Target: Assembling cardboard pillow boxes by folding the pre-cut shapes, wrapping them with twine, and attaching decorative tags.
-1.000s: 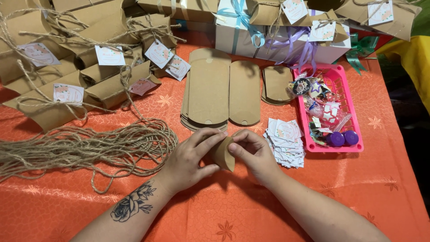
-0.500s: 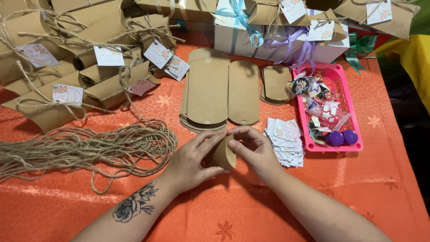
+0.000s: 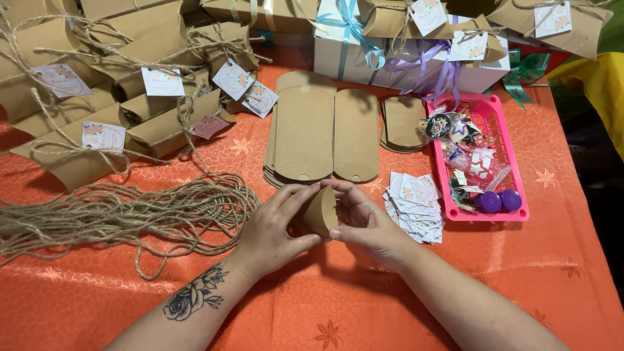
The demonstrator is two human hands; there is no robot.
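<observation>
Both hands hold one small brown cardboard pillow box (image 3: pixel 322 209) just above the orange tablecloth (image 3: pixel 325 305). My left hand (image 3: pixel 276 224) cups its left side with the fingers curled over the top. My right hand (image 3: pixel 364 218) pinches its right end, thumb under the curved flap. The box stands partly folded, its end flap bent inward. Right behind it lies a stack of flat unfolded pillow boxes (image 3: pixel 305 130).
A bundle of jute twine (image 3: pixel 123 211) lies at the left. Finished tied boxes with tags (image 3: pixel 97 117) are heaped at the back left. A pile of small paper tags (image 3: pixel 416 205) and a pink tray (image 3: pixel 513 162) of trinkets sit at the right, white ribboned boxes (image 3: pixel 396 58) behind.
The hands have turned the small box slightly and pressed its end flap further in. Nothing else on the table has moved.
</observation>
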